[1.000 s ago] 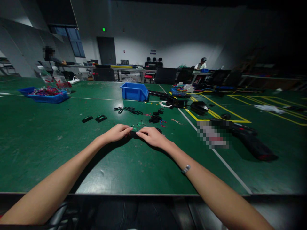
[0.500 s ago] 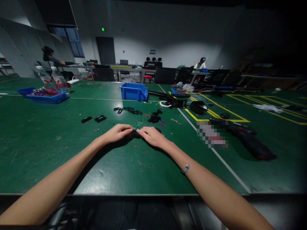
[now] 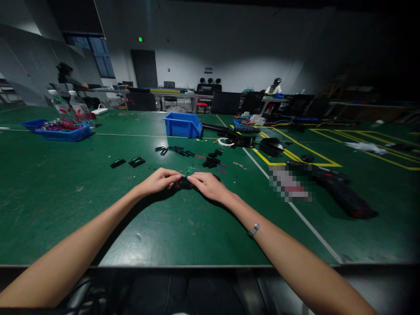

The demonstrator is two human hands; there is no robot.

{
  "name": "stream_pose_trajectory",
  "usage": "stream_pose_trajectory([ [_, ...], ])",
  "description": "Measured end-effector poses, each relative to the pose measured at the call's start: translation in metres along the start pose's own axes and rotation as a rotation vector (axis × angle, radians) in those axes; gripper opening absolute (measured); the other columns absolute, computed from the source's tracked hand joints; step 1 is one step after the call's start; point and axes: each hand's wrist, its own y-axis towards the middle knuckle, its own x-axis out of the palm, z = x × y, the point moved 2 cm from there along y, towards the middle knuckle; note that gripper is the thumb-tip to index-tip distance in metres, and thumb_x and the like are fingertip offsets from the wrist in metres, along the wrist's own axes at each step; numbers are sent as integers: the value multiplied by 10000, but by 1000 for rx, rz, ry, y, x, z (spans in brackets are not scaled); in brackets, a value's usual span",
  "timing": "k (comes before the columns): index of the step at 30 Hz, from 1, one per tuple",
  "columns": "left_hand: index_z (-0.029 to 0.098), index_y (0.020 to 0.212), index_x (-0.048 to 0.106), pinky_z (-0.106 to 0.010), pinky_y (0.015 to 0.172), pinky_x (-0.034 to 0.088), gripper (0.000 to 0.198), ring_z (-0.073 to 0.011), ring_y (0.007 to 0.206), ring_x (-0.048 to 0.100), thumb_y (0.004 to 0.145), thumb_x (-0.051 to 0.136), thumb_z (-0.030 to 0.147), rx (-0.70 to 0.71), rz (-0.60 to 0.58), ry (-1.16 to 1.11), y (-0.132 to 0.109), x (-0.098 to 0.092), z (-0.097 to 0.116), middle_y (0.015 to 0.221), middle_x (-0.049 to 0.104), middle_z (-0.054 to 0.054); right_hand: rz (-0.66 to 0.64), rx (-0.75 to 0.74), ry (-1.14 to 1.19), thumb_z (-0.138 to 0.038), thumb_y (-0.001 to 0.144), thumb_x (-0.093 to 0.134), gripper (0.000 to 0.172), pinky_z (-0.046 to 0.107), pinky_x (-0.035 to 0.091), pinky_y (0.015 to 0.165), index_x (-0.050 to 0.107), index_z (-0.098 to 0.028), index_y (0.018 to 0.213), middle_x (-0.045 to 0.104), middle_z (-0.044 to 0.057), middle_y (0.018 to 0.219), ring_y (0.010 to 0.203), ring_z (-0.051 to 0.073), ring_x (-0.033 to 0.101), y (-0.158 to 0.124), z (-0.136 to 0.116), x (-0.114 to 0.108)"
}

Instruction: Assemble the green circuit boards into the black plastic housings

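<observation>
Between my two hands is a small black plastic part [image 3: 185,183], held just above or on the green table [image 3: 157,236]. My left hand [image 3: 161,180] closes on its left end, thumb and fingers together. My right hand [image 3: 206,183] grips the other end from the right, fingertips on its top edge. The fingers cover much of the part, so its exact kind is not clear. Just beyond the hands lie tiny green pieces [image 3: 190,169]. Farther left are two black parts with green boards, one of them a flat black piece [image 3: 137,162].
Black frames [image 3: 179,151] and red and blue wires [image 3: 222,168] lie past my hands. Behind them stands a blue bin [image 3: 183,125]. A blue tray [image 3: 65,133] of colourful wires is far left, near bottles [image 3: 80,109]. A black power tool [image 3: 341,190] lies right. Two people sit farther back.
Both hands stay on the black part in nearly the same place. The fingers shift very slightly; nothing else on the table has visibly moved.
</observation>
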Motion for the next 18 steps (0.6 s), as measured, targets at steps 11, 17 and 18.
stream_pose_trajectory([
  [11, 98, 1154, 718, -196, 569, 408, 465, -103, 631, 522, 961, 528, 476, -16, -21, -16, 0, -2, -2, 837, 699, -68, -4, -4, 10, -390, 1056, 393, 416, 263, 394, 732, 580, -172, 754, 602, 19, 763, 746, 152, 560, 0, -1, 1],
  [17, 101, 1184, 714, -196, 550, 397, 470, -101, 603, 516, 949, 546, 471, -19, -7, -14, 1, -3, -2, 782, 687, -55, -12, 3, 3, -391, 1056, 392, 415, 270, 414, 758, 636, -171, 802, 641, 33, 800, 782, 164, 584, 0, -2, 0],
  [18, 100, 1184, 714, -196, 548, 397, 469, -101, 602, 516, 947, 550, 470, -22, -5, -15, 1, -3, -3, 773, 681, -52, -11, 1, 2, -385, 1055, 394, 411, 271, 418, 764, 648, -170, 814, 649, 37, 810, 788, 166, 588, 0, -2, 0],
])
